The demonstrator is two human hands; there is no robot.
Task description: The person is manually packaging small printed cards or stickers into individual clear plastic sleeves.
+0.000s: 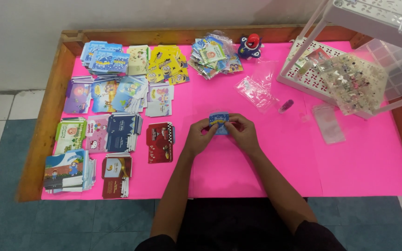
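Both hands are pinching a small blue card (219, 122) right at the middle of the pink counter (359, 162), left hand (199, 136) gripping its left edge and right hand (242, 132) its right. The card sits dead between them, equally close to each, long axis probably left-right, though fingers hide much of it.

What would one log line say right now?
left hand: holds blue card | right hand: holds blue card | over pink table
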